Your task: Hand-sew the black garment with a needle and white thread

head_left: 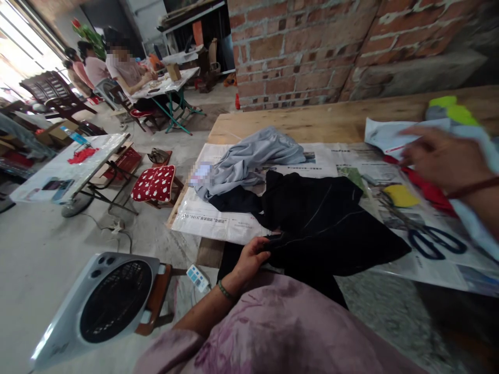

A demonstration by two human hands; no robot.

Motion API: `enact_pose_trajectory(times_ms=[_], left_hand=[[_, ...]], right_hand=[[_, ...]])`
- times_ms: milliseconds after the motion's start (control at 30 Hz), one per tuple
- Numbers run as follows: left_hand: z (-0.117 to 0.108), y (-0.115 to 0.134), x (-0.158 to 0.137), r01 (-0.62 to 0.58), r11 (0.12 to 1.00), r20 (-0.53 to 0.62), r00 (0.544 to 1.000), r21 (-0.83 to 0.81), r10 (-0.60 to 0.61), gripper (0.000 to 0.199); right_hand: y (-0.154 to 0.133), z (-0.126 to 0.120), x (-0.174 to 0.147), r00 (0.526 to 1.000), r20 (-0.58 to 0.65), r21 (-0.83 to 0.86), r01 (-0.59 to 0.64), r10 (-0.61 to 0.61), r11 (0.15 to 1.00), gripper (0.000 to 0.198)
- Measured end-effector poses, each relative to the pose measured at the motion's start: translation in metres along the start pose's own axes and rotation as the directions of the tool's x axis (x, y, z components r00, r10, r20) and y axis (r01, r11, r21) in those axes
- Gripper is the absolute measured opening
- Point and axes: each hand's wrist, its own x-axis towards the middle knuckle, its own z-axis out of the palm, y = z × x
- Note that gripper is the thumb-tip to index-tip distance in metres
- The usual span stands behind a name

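A black piece of cloth [319,223] with thin pale lines lies across the newspaper-covered table near me and hangs over its front edge. My left hand [251,258] is closed on its near left edge, thumb on top. Blurred by motion, my right hand [440,158] is at the right above a white cloth [390,132] with red print and a red cloth [432,195]. Its fingers look loosely apart, with nothing visible in them. Dark-handled scissors [436,243] lie below it, beside a flat yellow piece [401,196]. Behind the black cloth is a crumpled grey garment [253,156].
A brick wall [296,52] stands behind the table. Neon-yellow and grey cloth [452,110] sits at the far right. To the left are a floor fan [113,301], a red cushioned stool [154,184] and a side table [42,174]. Several people sit farther back.
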Motion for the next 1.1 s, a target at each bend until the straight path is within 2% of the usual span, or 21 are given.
enact_pose_trajectory(times_ms=[67, 100, 133, 233, 333, 433, 500, 533, 600, 700, 767, 800, 867, 1000, 1100], left_hand=[[-0.001, 0.002, -0.001, -0.002, 1.0, 0.008, 1.0, -0.01, 0.002, 0.032], [-0.002, 0.003, -0.002, -0.006, 1.0, 0.009, 1.0, -0.02, 0.006, 0.032], [-0.002, 0.005, -0.003, -0.01, 0.999, 0.011, 1.0, -0.032, 0.01, 0.032], [-0.003, 0.01, -0.006, -0.032, 0.998, 0.018, 0.999, -0.054, 0.033, 0.035], [-0.005, 0.014, -0.009, -0.07, 0.997, 0.04, 0.997, -0.039, 0.071, 0.036], [-0.008, 0.015, -0.01, -0.104, 0.994, 0.043, 0.993, -0.041, 0.106, 0.036], [-0.01, 0.015, -0.01, -0.114, 0.992, 0.019, 0.993, -0.049, 0.115, 0.035], [-0.011, 0.015, -0.01, -0.112, 0.992, -0.001, 0.994, -0.054, 0.112, 0.035], [-0.013, 0.015, -0.009, -0.096, 0.993, -0.048, 0.994, -0.068, 0.093, 0.036], [-0.015, 0.015, -0.008, -0.068, 0.993, -0.103, 0.993, -0.1, 0.058, 0.038], [-0.016, 0.015, -0.007, -0.066, 0.992, -0.145, 0.988, -0.105, 0.051, 0.037], [-0.016, 0.014, -0.007, -0.069, 0.992, -0.17, 0.984, -0.103, 0.051, 0.037], [-0.017, 0.013, -0.006, -0.074, 0.992, -0.209, 0.977, -0.097, 0.052, 0.035], [-0.018, 0.009, -0.001, -0.079, 0.992, -0.213, 0.975, -0.103, 0.056, 0.035], [-0.017, 0.009, 0.003, -0.095, 0.993, -0.194, 0.978, -0.075, 0.079, 0.034]], right_hand=[[-0.045, 0.022, -0.031, 0.97, 0.166, 0.173, 0.146, -0.175, 0.974, 0.031], [-0.069, 0.035, -0.048, 0.926, 0.241, 0.276, 0.222, -0.291, 0.935, 0.029], [-0.092, 0.048, -0.066, 0.862, 0.288, 0.376, 0.299, -0.417, 0.877, 0.026], [-0.143, 0.079, -0.11, 0.698, 0.44, 0.496, 0.336, -0.565, 0.801, 0.027], [-0.163, 0.094, -0.128, 0.569, 0.536, 0.491, 0.391, -0.623, 0.779, 0.021], [-0.161, 0.096, -0.124, 0.501, 0.599, 0.49, 0.386, -0.624, 0.781, 0.013], [-0.154, 0.094, -0.114, 0.514, 0.605, 0.486, 0.367, -0.608, 0.793, 0.018], [-0.149, 0.092, -0.108, 0.546, 0.591, 0.466, 0.371, -0.594, 0.803, 0.02], [-0.138, 0.09, -0.096, 0.652, 0.523, 0.376, 0.402, -0.549, 0.835, 0.023], [-0.121, 0.087, -0.086, 0.828, 0.342, 0.193, 0.401, -0.444, 0.896, 0.023], [-0.111, 0.083, -0.088, 0.904, 0.232, 0.132, 0.336, -0.359, 0.932, 0.024], [-0.106, 0.081, -0.092, 0.923, 0.204, 0.134, 0.305, -0.328, 0.943, 0.026], [-0.099, 0.076, -0.106, 0.909, 0.242, 0.18, 0.301, -0.339, 0.937, 0.025], [-0.084, 0.07, -0.146, 0.774, 0.448, 0.214, 0.394, -0.449, 0.894, 0.027], [-0.068, 0.071, -0.171, 0.76, 0.527, 0.137, 0.366, -0.381, 0.92, 0.026]])
